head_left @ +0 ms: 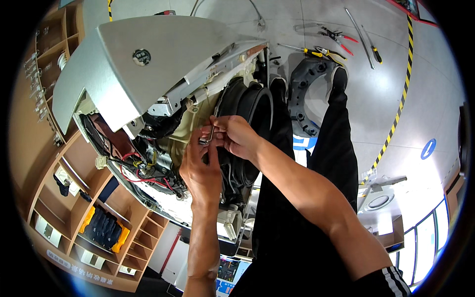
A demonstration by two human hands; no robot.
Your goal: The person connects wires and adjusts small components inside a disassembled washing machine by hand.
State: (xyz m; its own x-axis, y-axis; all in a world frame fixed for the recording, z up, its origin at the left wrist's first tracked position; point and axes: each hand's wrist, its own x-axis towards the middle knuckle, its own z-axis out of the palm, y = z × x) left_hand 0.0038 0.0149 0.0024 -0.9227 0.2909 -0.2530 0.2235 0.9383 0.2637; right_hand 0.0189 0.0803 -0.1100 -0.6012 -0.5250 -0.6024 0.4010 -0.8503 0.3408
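An opened washing machine (163, 49) with a grey outer panel stands at the left, its insides bared. Both hands meet beside its black rubber door gasket (267, 106), in front of a cream-coloured tub part (190, 121). Between them is a small L-shaped metal wrench (212, 132). My right hand (240, 136) has its fingers closed on the upright shank. My left hand (200, 173) has thumb and fingers round the lower, socket-like end. What the socket end touches is hidden by the fingers. Red, yellow and black wires (148, 168) lie left of my left hand.
On the floor by my feet lies a dark grey C-shaped weight (299, 84). Beyond it are yellow-handled pliers (329, 55), red-handled pliers (341, 42), a long metal rod (360, 37) and a screwdriver (374, 49). Wooden shelves (74, 247) stand at the left.
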